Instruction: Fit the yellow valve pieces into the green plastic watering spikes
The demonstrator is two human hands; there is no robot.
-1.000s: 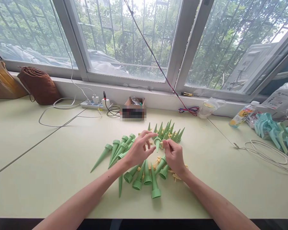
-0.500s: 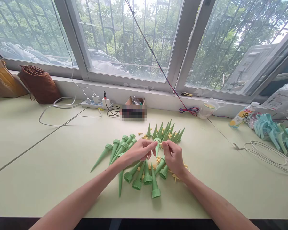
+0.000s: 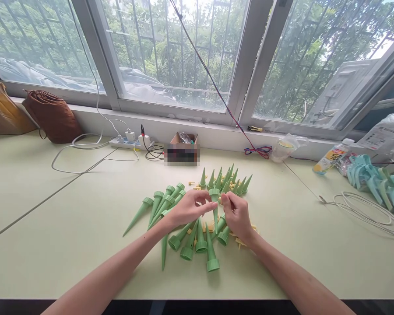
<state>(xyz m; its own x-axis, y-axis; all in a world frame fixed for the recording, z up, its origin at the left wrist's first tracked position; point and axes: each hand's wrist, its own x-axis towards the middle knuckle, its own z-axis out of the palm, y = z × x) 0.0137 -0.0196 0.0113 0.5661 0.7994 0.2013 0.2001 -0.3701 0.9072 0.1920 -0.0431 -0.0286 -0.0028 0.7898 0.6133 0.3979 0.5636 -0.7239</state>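
Note:
My left hand [image 3: 195, 206] pinches a green plastic watering spike [image 3: 214, 193] between thumb and fingers, its ribbed cap up and its point down. Close on its right, my right hand [image 3: 237, 211] is closed on a small yellow plastic piece [image 3: 220, 199], of which only the tip shows at the spike's side. I cannot tell whether the two touch. Below the hands several green spikes [image 3: 212, 253] lie with their wide open ends towards me. More capped spikes [image 3: 157, 204] lie to the left, and a group of spikes [image 3: 202, 179] stands points up behind the hands.
Loose yellow pieces [image 3: 241, 242] lie by my right wrist. At the back are a power strip [image 3: 124, 142], a small box [image 3: 184, 142] and a brown drawstring bag [image 3: 52, 116]. To the right are a spray can [image 3: 333, 157], teal clips [image 3: 369, 177] and a coiled cable [image 3: 351, 205].
The held spike now hangs more upright and shows more of its length below my left fingers, whose thumb has shifted across it. My right hand stays nearly in place with the yellow piece.

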